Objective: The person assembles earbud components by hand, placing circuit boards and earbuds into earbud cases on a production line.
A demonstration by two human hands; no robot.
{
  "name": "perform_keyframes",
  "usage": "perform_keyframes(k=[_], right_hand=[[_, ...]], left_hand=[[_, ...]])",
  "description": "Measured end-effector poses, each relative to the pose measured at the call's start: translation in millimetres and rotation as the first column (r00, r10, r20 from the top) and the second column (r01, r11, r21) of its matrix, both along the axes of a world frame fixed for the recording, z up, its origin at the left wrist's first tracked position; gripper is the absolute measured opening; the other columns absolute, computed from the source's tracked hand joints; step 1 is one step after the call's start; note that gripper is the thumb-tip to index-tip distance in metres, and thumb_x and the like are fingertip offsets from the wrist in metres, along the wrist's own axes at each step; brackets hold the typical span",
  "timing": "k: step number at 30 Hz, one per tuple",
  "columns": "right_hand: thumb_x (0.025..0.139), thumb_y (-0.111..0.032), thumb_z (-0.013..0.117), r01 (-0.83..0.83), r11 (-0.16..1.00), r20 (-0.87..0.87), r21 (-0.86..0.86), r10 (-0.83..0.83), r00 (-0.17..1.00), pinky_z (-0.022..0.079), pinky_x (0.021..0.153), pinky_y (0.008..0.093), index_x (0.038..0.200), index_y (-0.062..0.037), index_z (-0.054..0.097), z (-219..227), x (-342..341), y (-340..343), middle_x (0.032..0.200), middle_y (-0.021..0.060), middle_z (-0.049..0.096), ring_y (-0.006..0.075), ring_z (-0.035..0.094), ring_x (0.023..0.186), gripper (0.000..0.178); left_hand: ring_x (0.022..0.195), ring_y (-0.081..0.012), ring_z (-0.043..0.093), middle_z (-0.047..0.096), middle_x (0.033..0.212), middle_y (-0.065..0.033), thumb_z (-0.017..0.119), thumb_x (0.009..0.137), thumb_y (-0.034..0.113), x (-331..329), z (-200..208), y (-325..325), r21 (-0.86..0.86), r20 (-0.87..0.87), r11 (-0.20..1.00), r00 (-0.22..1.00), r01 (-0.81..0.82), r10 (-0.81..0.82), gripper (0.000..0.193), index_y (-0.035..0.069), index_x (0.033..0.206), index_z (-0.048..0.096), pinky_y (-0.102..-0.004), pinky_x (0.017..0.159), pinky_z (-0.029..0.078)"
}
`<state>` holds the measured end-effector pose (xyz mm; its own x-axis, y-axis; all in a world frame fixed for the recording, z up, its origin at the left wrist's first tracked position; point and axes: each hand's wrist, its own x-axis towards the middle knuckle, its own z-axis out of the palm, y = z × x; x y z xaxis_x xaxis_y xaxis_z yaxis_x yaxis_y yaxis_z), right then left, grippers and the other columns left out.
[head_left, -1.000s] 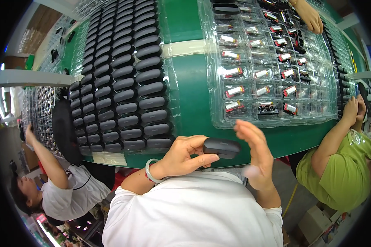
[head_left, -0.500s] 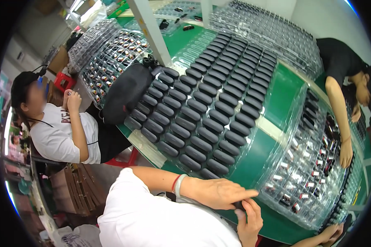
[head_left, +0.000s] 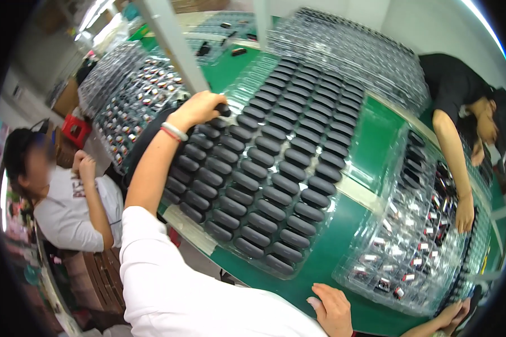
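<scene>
- Up at the far left end of the big clear tray (head_left: 320, 255), the left hand (head_left: 199, 109) is stretched out over the rows of dark oval cases (head_left: 275, 180), its fingers curled shut around one dark case (head_left: 224, 110) in the top row.
- That pinched case sits at the tray's far left corner, touching the hand and just beside its neighbours in the same row.
- The left wrist wears a red and white band (head_left: 173, 132), and the arm comes out of a white sleeve (head_left: 168, 269).
- The right hand (head_left: 331, 309) rests at the near edge of the green desk (head_left: 315, 275), just below the tray; its fingers lie loosely spread and flat, holding nothing.
- The dark cases fill the tray in close rows, each in its own pocket (the fisheye bends the rows into a curve).
- To the right lies a second clear tray (head_left: 416, 241) with small red and silver parts (head_left: 410, 261) in its pockets.
- Another person's hand (head_left: 464, 210) rests on that second tray at the desk's right side.
- A person in a white shirt (head_left: 67, 208) sits off the desk's left edge, hands raised.
</scene>
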<state>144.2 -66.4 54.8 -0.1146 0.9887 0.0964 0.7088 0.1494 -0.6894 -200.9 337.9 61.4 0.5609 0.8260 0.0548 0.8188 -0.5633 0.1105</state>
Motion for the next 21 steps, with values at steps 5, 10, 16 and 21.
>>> perform_keyframes(k=[5,10,16,21], right_hand=[[0.080,-0.013,0.065,-0.053,0.998,-0.069,-0.037,0.050,0.996,0.048,0.079,0.0335,0.101,0.0002,0.060,-9.7,9.0,6.3,0.107,0.0111,0.061,0.0239,0.061,0.092,0.026],[0.083,-0.017,0.062,-0.025,1.000,-0.136,-0.014,0.023,0.990,0.047,0.082,0.0349,0.103,0.0013,0.059,-25.8,4.7,4.2,0.106,0.0124,0.061,0.0256,0.060,0.095,0.027],[0.084,-0.021,0.062,-0.036,0.999,-0.107,0.023,0.038,0.994,0.049,0.080,0.0322,0.105,-0.0020,0.061,-28.0,13.1,-10.1,0.105,0.0091,0.063,0.0225,0.061,0.092,0.028],[0.084,-0.020,0.062,-0.010,0.999,-0.108,0.046,0.015,0.994,0.048,0.081,0.0330,0.105,-0.0013,0.061,-13.2,31.6,-12.8,0.105,0.0096,0.062,0.0237,0.060,0.094,0.028]], left_hand=[[0.102,-0.0353,0.058,0.060,0.104,-0.0248,0.048,0.070,-0.007,-16.3,1.4,0.0,-0.214,-0.063,0.975,0.997,-0.050,0.038,0.041,-0.002,0.108,0.060,-0.0382,0.088,0.044],[0.105,-0.0329,0.056,0.060,0.110,-0.0187,0.055,0.077,-0.001,77.1,23.0,1.0,-0.012,0.182,0.990,0.974,0.141,-0.137,0.033,-0.001,0.111,0.058,-0.0372,0.092,0.043],[0.088,-0.0286,0.060,0.065,0.087,-0.0132,0.062,0.081,0.020,331.6,11.9,14.0,0.141,0.416,0.818,0.717,0.558,-0.560,0.020,0.003,0.088,0.068,-0.0371,0.081,0.046],[0.076,-0.0269,0.063,0.065,0.079,-0.0131,0.071,0.072,0.018,449.5,-7.1,43.5,0.119,0.371,0.763,0.684,0.635,-0.628,0.016,0.005,0.080,0.070,-0.0358,0.071,0.049]])
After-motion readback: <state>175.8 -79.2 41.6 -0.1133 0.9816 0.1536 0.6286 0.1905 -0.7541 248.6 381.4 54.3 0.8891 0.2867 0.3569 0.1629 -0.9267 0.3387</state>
